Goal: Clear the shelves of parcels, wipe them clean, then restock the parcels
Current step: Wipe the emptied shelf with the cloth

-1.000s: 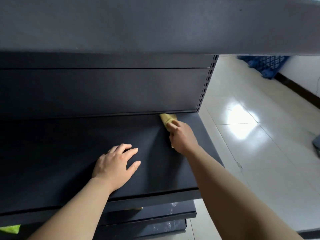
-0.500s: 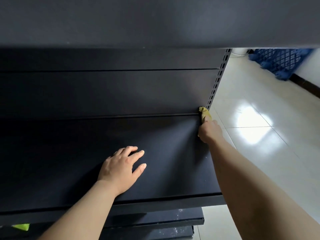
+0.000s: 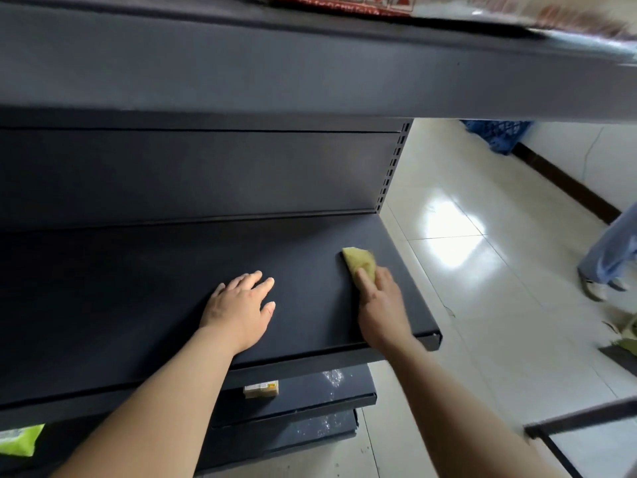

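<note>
The dark grey shelf [image 3: 138, 288] in front of me is bare of parcels. My right hand [image 3: 381, 305] presses a folded yellow cloth [image 3: 358, 258] onto the shelf's right part, fingers laid over the cloth's near end. My left hand [image 3: 241, 308] rests flat on the shelf's middle, fingers spread, holding nothing. Red-patterned parcels [image 3: 448, 8] lie on the shelf above, at the top edge of the view.
On a lower shelf sits a small yellow-white box [image 3: 261, 389], and a green packet [image 3: 19, 439] shows at bottom left. A person's trouser leg and shoe [image 3: 610, 250] stand on the tiled floor at right. A blue crate [image 3: 496, 132] is far back; a dark frame [image 3: 568, 422] is near right.
My right hand has drawn the cloth from the shelf's back right corner toward the front. My left hand stays flat on the shelf. The view has tilted up and widened.
</note>
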`<state>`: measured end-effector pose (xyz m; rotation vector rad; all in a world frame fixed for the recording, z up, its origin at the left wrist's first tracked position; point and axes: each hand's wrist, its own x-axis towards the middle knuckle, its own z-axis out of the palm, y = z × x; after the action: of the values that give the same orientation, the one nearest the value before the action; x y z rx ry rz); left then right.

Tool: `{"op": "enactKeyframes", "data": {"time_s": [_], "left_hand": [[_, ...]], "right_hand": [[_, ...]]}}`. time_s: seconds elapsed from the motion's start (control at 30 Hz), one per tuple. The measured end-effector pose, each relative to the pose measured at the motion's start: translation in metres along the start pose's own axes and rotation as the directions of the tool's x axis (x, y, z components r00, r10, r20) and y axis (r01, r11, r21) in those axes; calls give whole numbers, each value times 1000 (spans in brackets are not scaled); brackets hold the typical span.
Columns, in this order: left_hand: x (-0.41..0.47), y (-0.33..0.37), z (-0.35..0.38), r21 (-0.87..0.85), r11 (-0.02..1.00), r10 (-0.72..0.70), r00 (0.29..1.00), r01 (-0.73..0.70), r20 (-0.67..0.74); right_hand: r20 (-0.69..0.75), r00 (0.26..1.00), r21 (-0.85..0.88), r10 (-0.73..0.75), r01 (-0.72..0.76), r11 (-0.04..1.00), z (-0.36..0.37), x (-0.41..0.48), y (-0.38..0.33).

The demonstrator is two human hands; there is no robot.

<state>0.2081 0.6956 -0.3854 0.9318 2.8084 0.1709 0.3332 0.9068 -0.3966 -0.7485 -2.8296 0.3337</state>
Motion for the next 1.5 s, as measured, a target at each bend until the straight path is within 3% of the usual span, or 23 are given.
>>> {"op": "enactKeyframes", "data": {"time_s": [0.17, 0.3, 0.47, 0.57, 0.73, 0.8, 0.93, 1.13, 1.37, 1.5], "left_hand": [[-32, -14, 1, -22, 998, -55, 998, 55, 7], [-60, -37, 1, 15, 991, -131, 991, 130, 26], [-83, -54, -3, -2, 978, -210, 977, 211, 41], [-96, -65, -4, -9, 968, -250, 968, 250, 22], [-117, -98, -7, -21, 944, -328, 945, 328, 9], [-125, -114, -9, -10, 937, -349, 937, 349, 7], [-135, -139, -12, -7, 948, -319, 948, 319, -15], [-141, -161, -14, -73, 966, -249, 968, 247, -17], [-151, -175, -14, -78, 984, -162, 987, 163, 15], [-155, -177, -18, -53, 988, -143, 989, 145, 28]], "right_hand": [[32, 993, 72, -112, 109, 991, 18, -40, -67], [-7, 991, 56, -134, 135, 989, 9, -49, -55], [-106, 988, -20, 110, -112, 993, -13, -51, 18], [-74, 955, -4, 286, -287, 958, -15, -51, 41], [14, 884, 67, 467, -467, 882, -10, -43, 21], [19, 909, 49, 417, -418, 907, -8, -40, 3], [24, 982, 7, 185, -185, 983, 4, -48, -60], [54, 996, 32, -76, 75, 997, 36, -74, -158], [183, 960, 179, -212, 179, 967, 45, -121, -202], [223, 960, 352, -169, 83, 932, 23, -139, -202]]}}
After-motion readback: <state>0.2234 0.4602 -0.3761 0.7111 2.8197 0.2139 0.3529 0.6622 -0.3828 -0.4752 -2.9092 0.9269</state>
